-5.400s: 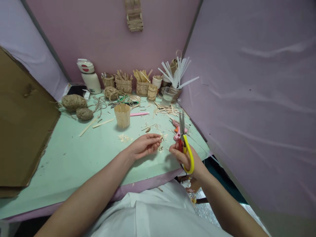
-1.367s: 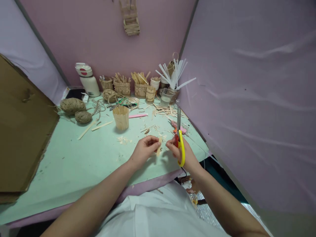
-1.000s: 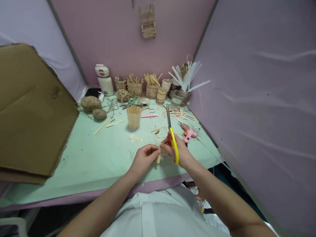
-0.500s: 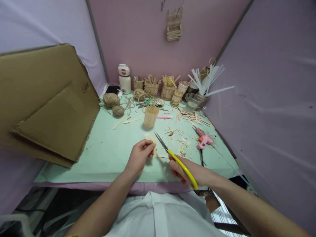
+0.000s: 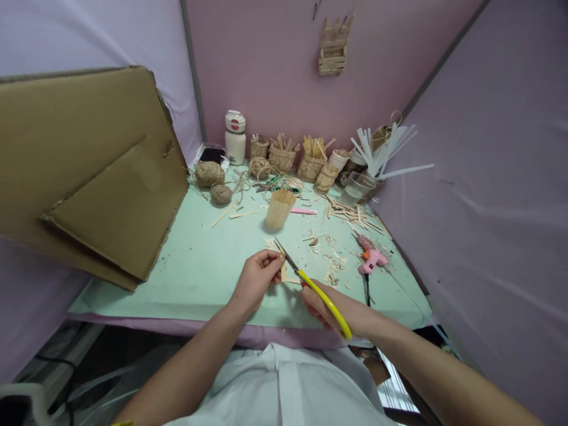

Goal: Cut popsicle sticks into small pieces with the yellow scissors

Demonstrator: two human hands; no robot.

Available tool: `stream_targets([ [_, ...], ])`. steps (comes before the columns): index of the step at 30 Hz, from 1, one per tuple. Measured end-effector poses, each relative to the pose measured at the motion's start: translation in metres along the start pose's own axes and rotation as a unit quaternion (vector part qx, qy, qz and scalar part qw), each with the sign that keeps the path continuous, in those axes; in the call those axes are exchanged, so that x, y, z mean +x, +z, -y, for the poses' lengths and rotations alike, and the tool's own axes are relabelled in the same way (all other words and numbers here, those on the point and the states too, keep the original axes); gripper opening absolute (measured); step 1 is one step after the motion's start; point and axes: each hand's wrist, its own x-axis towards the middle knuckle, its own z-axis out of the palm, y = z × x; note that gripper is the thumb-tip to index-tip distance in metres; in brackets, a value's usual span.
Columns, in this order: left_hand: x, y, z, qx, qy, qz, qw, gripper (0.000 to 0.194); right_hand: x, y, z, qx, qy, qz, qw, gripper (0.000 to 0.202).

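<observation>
My left hand pinches a short flat wooden stick upright between thumb and fingers. In my right hand is a pair of scissors with yellow and red handles. The blades point up and left, their tips right beside the top of the stick; whether they touch it I cannot tell. Another flat wooden strip lies between the hands, partly hidden by the right one. Just beyond, a cup made of wooden sticks stands on the green tabletop, with small wood trimmings to its right.
A pink glue gun with a black cable lies at the right. Twine balls, stick-filled baskets, a white bottle and clear glue sticks line the back. A large cardboard piece leans at the left.
The scissors' blades have moved left, close to the stick's upper end. My left hand keeps its pinch on the stick. The whole view has shifted slightly.
</observation>
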Motion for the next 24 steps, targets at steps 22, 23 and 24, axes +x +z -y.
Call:
stream_targets([
  [22, 0.0008, -0.0017, 0.0024, 0.0, -0.015, -0.008, 1.0, 0.027, 0.0067, -0.0003, 0.0001, 0.011, 0.063, 0.04, 0.997, 0.06],
  [23, 0.0009, -0.0019, 0.0025, 0.002, -0.015, -0.009, 1.0, 0.027, 0.0068, -0.0001, -0.0007, 0.014, 0.067, 0.04, 0.997, 0.06],
  [24, 0.001, -0.0021, 0.0024, 0.004, -0.015, -0.009, 1.0, 0.027, 0.007, 0.0001, -0.0014, 0.017, 0.071, 0.039, 0.997, 0.06],
])
